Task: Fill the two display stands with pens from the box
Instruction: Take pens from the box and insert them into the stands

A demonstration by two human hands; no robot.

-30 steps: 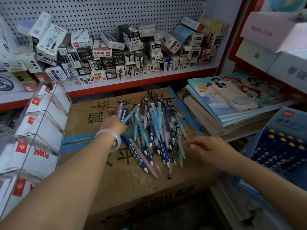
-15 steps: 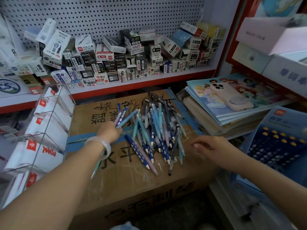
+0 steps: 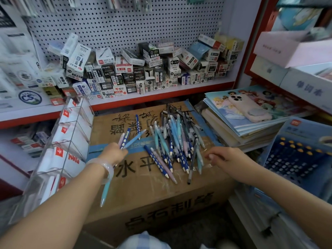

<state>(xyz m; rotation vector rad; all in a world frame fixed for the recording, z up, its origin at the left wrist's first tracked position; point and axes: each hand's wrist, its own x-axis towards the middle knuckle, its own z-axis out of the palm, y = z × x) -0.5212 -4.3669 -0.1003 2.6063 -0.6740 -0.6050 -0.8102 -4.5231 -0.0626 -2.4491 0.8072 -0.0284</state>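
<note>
A pile of pens (image 3: 177,141), blue, teal, pink and black, lies on top of a closed cardboard box (image 3: 152,191). My left hand (image 3: 115,152) grips a small bunch of pens (image 3: 131,138) at the pile's left side; their ends fan up and away, and one light blue pen (image 3: 105,191) sticks out below my wrist. My right hand (image 3: 226,159) rests on the box just right of the pile, fingers loosely curled, holding nothing. A clear tiered display stand (image 3: 71,139) with red-logo cards stands left of the box. I see only this one stand.
A shelf (image 3: 161,95) of small pen boxes runs behind, under a pegboard. A stack of books (image 3: 251,123) with a pink-cased phone (image 3: 249,106) on top sits right of the box. A blue calculator package (image 3: 298,155) leans at the far right.
My left hand has pulled back from the pile toward me with a bunch of pens in its grip. My right hand has stayed by the pile's right edge.
</note>
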